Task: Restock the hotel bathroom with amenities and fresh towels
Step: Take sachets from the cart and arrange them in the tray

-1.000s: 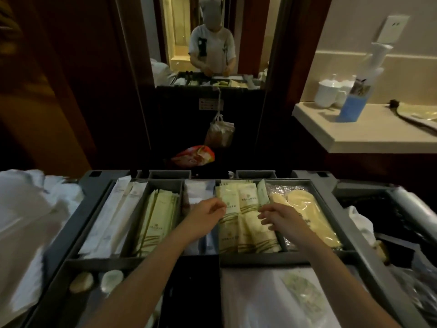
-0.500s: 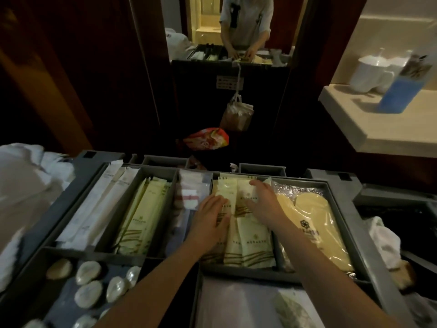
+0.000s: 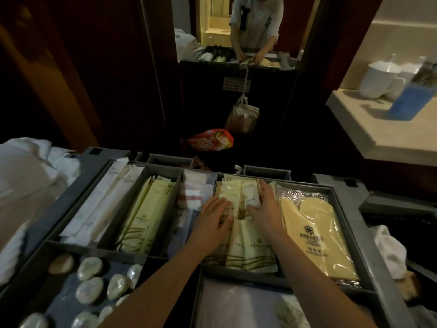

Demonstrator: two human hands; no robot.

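A grey cart tray (image 3: 369,235) with several compartments lies below me. Both my hands are in the middle compartment of pale yellow amenity packets (image 3: 250,249). My left hand (image 3: 214,223) lies flat on the packets with straight fingers. My right hand (image 3: 266,209) reaches over the upper packets, its thumb and fingers around a packet's edge. Other compartments hold long white sachets (image 3: 99,204), more yellow packets (image 3: 146,214), wrapped slippers (image 3: 316,235) and round wrapped soaps (image 3: 91,268).
White towels (image 3: 26,185) are heaped at the cart's left. A beige counter (image 3: 387,136) at the right carries white cups (image 3: 378,79) and a blue bottle (image 3: 409,100). A mirror (image 3: 236,27) ahead reflects a person; bags (image 3: 242,117) hang below it.
Both hands went from hovering above the yellow packets down onto them, and the view tilted lower, bringing the soaps into sight.
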